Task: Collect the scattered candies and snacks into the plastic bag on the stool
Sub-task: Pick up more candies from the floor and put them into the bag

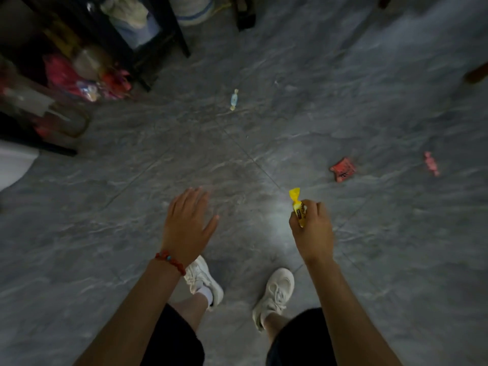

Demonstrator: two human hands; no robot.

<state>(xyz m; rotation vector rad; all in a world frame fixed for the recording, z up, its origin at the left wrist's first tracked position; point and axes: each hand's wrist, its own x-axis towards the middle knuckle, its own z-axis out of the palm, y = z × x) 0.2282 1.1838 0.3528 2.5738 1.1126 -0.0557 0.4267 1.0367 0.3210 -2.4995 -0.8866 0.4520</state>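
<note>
Grey marble-look floor (132, 196) fills the view, dark shelving (148, 40) cluttered at upper left, white shoes (274, 294) planted below. Right hand (313, 228) pinches a yellow candy (298, 206); left hand (188, 220) hangs spread and empty. Gathering looks midway: a blue candy (234, 99) lies ahead, a red packet (342, 169) and pink candy (431, 164) off right. Neither stool nor bag shows. Next, probably a step toward that red packet, nearest the loaded hand.

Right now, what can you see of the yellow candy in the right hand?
The yellow candy is a twist-wrapped sweet in glossy yellow wrapper with dark print too blurred to read. The right hand pinches its body, fingers curled round it, above the grey floor. One twisted end sticks up free; the lower end just peeks below the fingers.
</note>
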